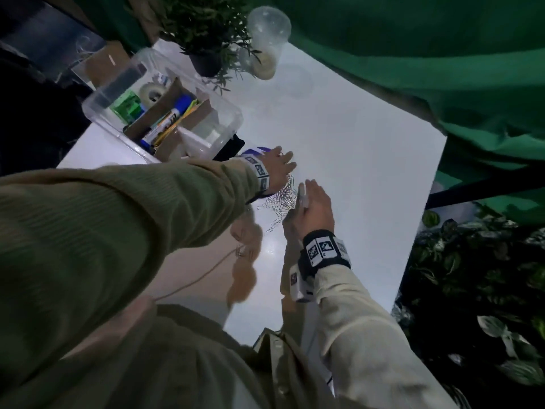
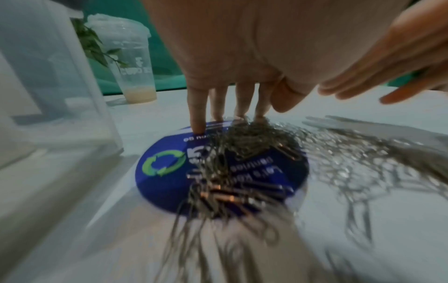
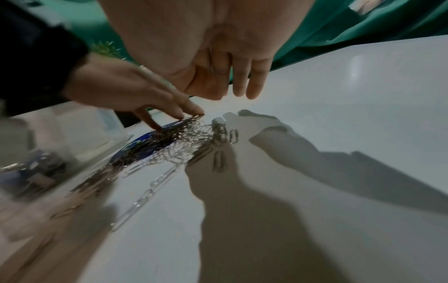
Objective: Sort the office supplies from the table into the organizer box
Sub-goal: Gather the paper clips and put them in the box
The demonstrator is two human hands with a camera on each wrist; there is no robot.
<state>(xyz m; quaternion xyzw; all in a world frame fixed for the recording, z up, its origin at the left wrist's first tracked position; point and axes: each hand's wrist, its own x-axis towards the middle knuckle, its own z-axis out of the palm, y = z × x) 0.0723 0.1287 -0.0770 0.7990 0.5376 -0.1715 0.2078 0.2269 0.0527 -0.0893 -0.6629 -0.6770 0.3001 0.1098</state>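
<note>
A pile of silver paper clips (image 1: 280, 202) lies on the white table (image 1: 354, 172), partly on a round blue disc (image 2: 164, 183) with a green recycling sign. My left hand (image 1: 280, 166) reaches over it, straight fingers (image 2: 198, 122) pointing down, their tips on the disc and the clips (image 2: 254, 145). My right hand (image 1: 314, 199) stands flat on edge just right of the pile (image 3: 179, 141), fingers (image 3: 254, 86) straight. A thin pale thing by its thumb is too blurred to name. The clear organizer box (image 1: 227, 113), with cardboard dividers, holds tape, a glue stick and pens.
A potted plant (image 1: 203, 33) and a clear plastic cup (image 1: 265, 45) stand behind the box. A black item (image 1: 233, 147) lies against the box's near corner. Green cloth (image 1: 413, 69) hangs behind the table. Leafy plants (image 1: 472, 276) sit beyond its right edge.
</note>
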